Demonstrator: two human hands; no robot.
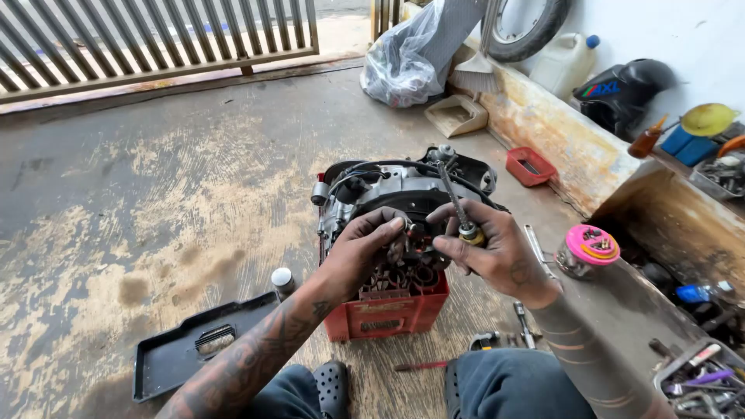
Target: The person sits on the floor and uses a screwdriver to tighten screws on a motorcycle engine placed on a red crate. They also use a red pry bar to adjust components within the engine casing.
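A dark motorcycle engine (388,186) sits on a small red crate (386,314) on the concrete floor in front of me. My left hand (361,247) rests on the engine's near side, fingers curled around a small round part in the open casing. My right hand (489,244) holds a long thin screwdriver (452,192) with a yellowish collar, its shaft pointing up and away over the engine. Both hands meet at the same spot on the casing.
A black plastic tray (194,349) lies at the left, a small capped bottle (282,281) beside it. A red tray (530,166), dustpan (458,116), plastic bag (403,58), tyre, white jug and helmet line the right wall. A pink-lidded jar (590,248) and loose tools sit at right.
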